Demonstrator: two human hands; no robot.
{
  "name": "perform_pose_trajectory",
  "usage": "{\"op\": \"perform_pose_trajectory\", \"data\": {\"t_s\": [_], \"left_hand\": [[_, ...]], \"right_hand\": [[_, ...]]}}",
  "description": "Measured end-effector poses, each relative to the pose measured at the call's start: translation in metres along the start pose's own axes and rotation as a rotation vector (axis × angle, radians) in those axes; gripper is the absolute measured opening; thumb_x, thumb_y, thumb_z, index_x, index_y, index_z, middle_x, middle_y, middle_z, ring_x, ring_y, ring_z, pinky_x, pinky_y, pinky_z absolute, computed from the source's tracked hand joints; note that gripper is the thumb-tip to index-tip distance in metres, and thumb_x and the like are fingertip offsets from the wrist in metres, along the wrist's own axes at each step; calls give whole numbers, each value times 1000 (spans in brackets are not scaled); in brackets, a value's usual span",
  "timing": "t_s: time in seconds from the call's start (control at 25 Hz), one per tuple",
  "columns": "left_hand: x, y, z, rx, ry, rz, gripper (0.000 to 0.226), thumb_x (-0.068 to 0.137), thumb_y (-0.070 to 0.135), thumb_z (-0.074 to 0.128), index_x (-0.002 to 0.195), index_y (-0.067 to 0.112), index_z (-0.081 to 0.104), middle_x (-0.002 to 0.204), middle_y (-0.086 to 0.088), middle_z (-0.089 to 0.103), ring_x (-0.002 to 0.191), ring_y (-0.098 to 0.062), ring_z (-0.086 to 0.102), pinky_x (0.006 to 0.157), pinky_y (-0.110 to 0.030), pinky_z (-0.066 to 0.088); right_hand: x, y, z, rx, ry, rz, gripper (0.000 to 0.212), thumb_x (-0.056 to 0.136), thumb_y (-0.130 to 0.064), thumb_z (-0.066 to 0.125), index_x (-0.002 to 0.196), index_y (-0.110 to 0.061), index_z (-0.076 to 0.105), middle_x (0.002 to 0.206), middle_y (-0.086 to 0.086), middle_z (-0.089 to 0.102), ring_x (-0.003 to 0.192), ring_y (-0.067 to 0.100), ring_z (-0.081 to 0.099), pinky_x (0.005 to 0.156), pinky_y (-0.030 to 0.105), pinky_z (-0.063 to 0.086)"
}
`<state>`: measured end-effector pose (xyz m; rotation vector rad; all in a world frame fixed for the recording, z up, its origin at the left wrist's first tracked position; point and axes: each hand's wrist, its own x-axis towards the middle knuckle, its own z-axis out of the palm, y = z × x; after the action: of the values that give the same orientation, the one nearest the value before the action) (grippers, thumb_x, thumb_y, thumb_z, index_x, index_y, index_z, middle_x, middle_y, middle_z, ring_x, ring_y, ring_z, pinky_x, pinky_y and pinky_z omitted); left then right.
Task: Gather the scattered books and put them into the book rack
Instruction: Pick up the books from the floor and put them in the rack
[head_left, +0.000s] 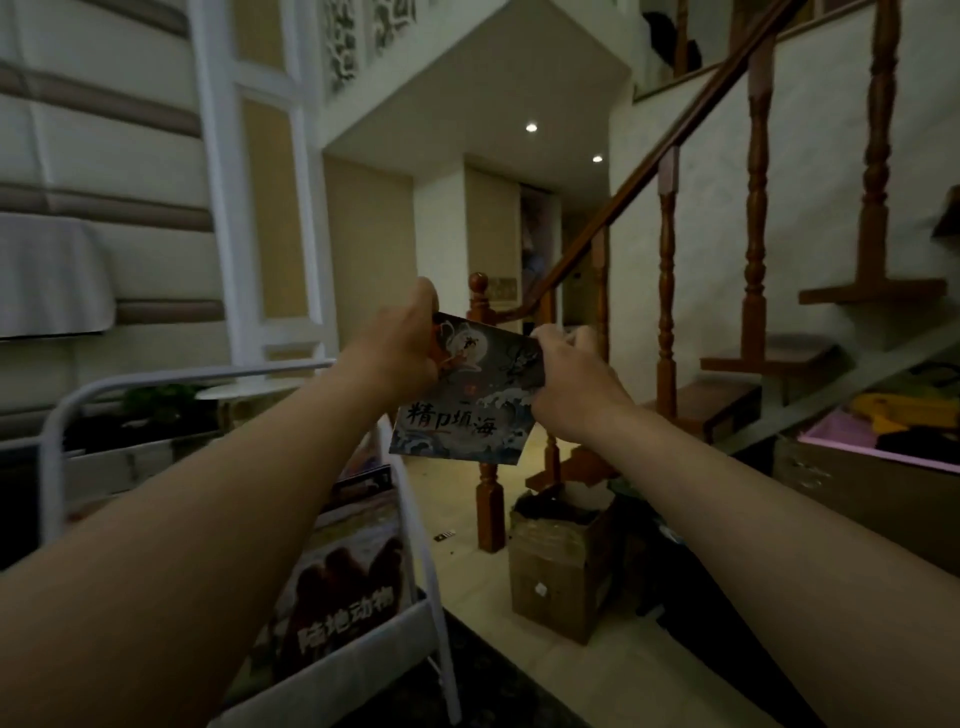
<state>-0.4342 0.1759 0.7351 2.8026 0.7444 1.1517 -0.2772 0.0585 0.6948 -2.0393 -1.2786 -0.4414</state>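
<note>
By the staircase — left hand and right hand both grip one book.

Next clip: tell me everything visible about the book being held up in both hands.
The book is thin, with a dark blue cover showing white waves, a pale figure and large black lettering. It looks closed and is held in the air, slightly tilted, with its cover toward the camera. The left hand grips its upper left corner and the right hand its upper right corner. Its lower edge hangs free, by the right side of the white rack.
</note>
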Motion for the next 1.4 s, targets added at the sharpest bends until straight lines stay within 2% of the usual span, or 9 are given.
{"op": "perform_pose_trajectory", "data": {"t_s": [0.08, 0.2, 0.48, 0.6, 0.76, 1.0, 1.12, 1.28, 1.4], "left_hand": [[-11, -20, -19, 40, 13, -63, 44, 83, 9, 71, 110, 15, 37, 95, -9, 57, 81, -25, 59, 73, -43, 58], [-23, -49, -36, 69, 50, -123, 43, 82, 10, 72, 106, 16, 37, 91, -8, 57, 77, -25, 58, 73, -47, 57], [-44, -115, -48, 104, 85, -232, 38, 86, 9, 67, 107, 13, 34, 89, -13, 58, 78, -28, 59, 68, -45, 56], [-53, -138, -40, 84, 68, -268, 37, 85, 4, 64, 103, 14, 33, 83, -7, 52, 75, -25, 55, 61, -35, 45], [-63, -166, -20, 81, 5, -336, 45, 86, 5, 65, 119, 12, 36, 96, -6, 50, 83, -21, 50, 70, -32, 45], [-68, -198, 22, 43, -12, -369, 37, 85, 3, 63, 105, 14, 35, 100, -12, 55, 89, -31, 57, 69, -34, 44], [-72, -212, 39, 139, -40, -311, 41, 85, 6, 63, 117, 9, 38, 104, -14, 60, 95, -35, 61, 72, -38, 48], [-79, -216, 49, 426, -39, -227, 36, 86, 11, 63, 116, 12, 45, 115, -9, 56, 101, -30, 56, 77, -37, 42], [-79, -219, 51, 512, -48, -227, 37, 86, 14, 65, 118, 14, 46, 121, -8, 54, 103, -27, 55, 81, -38, 46]], "right_hand": [[5, -29, 8, 58, -66, -64, 61, 87, -12, 63, 139, -29, 35, 133, 9, 30, 120, 35, 45, 97, 45, 48], [15, -66, 24, 106, -145, -134, 68, 87, -11, 64, 144, -30, 32, 135, 5, 28, 123, 32, 42, 96, 38, 46], [36, -124, 75, 75, -258, -249, 78, 86, -14, 62, 151, -33, 22, 142, 8, 26, 125, 37, 42, 100, 42, 46], [41, -135, 97, 56, -314, -270, 83, 86, -13, 61, 154, -32, 18, 151, 8, 18, 133, 38, 36, 103, 40, 44], [43, -143, 130, 47, -407, -300, 86, 85, -8, 60, 155, -33, 16, 154, 5, 12, 129, 37, 41, 98, 44, 50], [52, -142, 171, -43, -495, -303, 91, 85, -13, 64, 156, -33, 10, 161, 5, -2, 142, 42, 25, 105, 48, 44], [53, -138, 186, -85, -514, -314, 92, 84, -14, 65, 156, -31, 10, 160, 8, 1, 142, 42, 25, 105, 47, 44], [48, -133, 206, -103, -569, -309, 92, 85, -12, 64, 156, -31, 9, 160, 9, 3, 140, 41, 28, 103, 44, 45], [46, -134, 215, -140, -581, -296, 96, 87, -14, 65, 157, -32, 2, 160, 10, 2, 138, 40, 30, 102, 43, 45]]}}
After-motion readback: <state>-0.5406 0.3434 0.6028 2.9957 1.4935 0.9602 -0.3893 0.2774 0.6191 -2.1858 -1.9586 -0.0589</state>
